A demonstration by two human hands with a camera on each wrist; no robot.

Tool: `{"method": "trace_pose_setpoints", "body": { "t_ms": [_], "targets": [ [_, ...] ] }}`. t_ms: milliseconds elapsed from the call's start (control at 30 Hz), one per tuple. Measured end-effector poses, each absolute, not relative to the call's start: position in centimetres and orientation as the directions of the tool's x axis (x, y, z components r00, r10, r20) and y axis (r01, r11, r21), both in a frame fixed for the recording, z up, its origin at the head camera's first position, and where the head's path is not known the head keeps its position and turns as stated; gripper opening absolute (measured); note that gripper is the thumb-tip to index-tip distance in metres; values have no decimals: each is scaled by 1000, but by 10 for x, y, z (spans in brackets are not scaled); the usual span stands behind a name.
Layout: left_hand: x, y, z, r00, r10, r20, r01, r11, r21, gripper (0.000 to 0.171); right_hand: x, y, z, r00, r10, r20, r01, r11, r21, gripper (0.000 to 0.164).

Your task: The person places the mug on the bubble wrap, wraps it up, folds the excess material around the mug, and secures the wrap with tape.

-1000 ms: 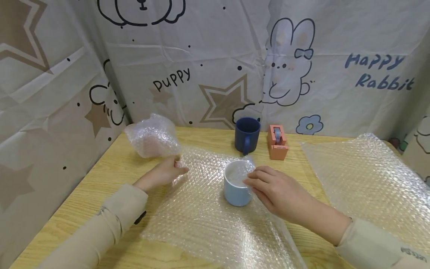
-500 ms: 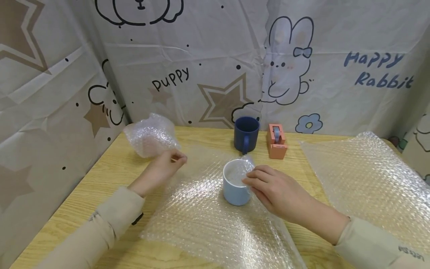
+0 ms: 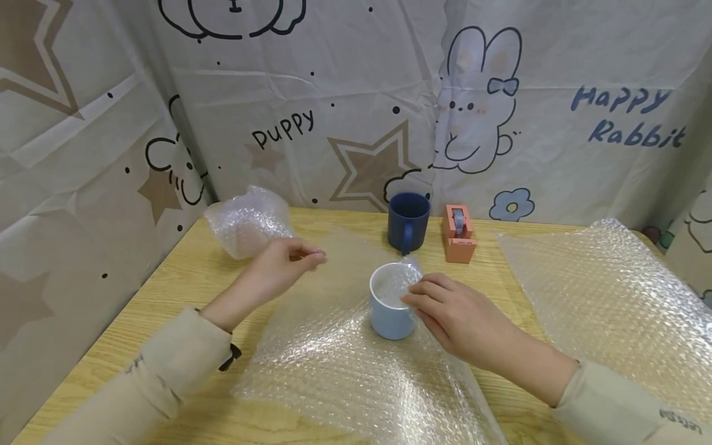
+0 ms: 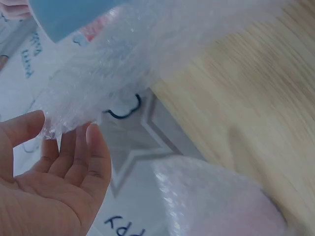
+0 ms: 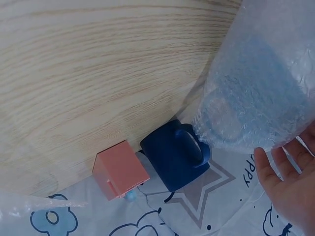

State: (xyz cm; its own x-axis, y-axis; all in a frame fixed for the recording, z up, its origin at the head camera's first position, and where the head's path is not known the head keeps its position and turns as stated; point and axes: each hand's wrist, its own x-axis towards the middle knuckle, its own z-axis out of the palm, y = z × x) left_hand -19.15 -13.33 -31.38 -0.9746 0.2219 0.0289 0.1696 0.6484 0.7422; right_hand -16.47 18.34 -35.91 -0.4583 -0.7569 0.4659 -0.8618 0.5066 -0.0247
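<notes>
A light blue mug (image 3: pixel 392 322) with a white inside stands upright on a sheet of bubble wrap (image 3: pixel 328 364). My right hand (image 3: pixel 461 315) holds a flap of the wrap at the mug's right rim, folded over into its mouth. In the right wrist view the wrap covers the mug's side and handle, and the fingertips (image 5: pixel 263 160) are at the film's edge. My left hand (image 3: pixel 278 269) pinches the sheet's far left edge between thumb and fingers, raised off the table. The left wrist view shows that lifted bubble wrap (image 4: pixel 118 69) stretching toward the mug.
A dark blue mug (image 3: pixel 408 221) and a coral tape dispenser (image 3: pixel 460 241) stand behind. At the back left lies a bubble-wrapped pinkish bundle (image 3: pixel 250 222). Another bubble wrap sheet (image 3: pixel 606 290) covers the table's right side. A printed cloth (image 3: pixel 356 93) hangs behind the wooden table (image 3: pixel 161 303).
My left hand has taken the sheet's left edge and raised it, moving up and to the right. My right hand stays at the mug's rim.
</notes>
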Motion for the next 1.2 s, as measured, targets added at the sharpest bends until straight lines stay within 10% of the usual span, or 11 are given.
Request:
{"method": "trace_pose_setpoints", "body": {
  "t_ms": [633,900,1200],
  "targets": [
    [-156,-71,-292,-917,398,2,304,697,649,21,-166,183,-361,-438,-749,497,-870,492,-26,28],
    [-149,-69,-296,-767,641,-15,613,740,276,46,-164,181,-362,-434,-750,498,-869,495,-11,27],
    [-168,-78,-312,-685,728,20,706,656,267,49,-164,182,-364,-438,-751,494,-863,505,3,24]
  ]
}}
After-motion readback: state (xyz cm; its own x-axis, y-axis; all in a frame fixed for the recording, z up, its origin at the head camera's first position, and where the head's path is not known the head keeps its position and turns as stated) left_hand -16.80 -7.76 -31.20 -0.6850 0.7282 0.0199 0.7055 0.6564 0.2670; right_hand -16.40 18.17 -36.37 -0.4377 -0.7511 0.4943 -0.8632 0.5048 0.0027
